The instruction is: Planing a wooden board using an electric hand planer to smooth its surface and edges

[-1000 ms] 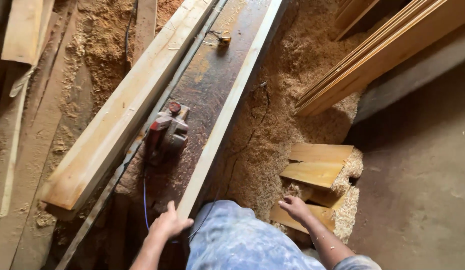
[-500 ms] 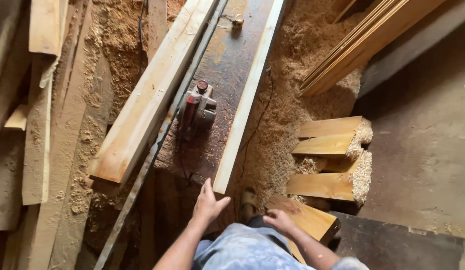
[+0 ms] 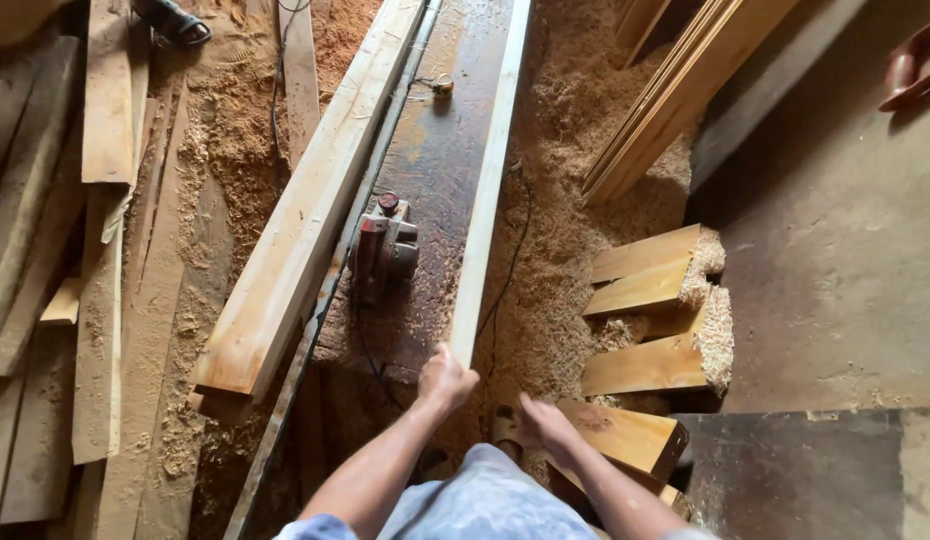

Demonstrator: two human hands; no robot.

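My left hand (image 3: 445, 380) has come onto the near end of the long pale wooden batten (image 3: 488, 190), gripping it; right hand (image 3: 547, 425) now off the low yellow timber block (image 3: 625, 437), open, empty; grey electric planer (image 3: 387, 250) idle at centre.

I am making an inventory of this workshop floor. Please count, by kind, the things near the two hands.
Long pale planks on the workbench: 2
Electric planers: 1
Short wooden blocks at right: 4
Hands: 2, left hand, right hand
Total: 9

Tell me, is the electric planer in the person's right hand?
No, the electric planer lies on the dark bench, apart from the right hand.
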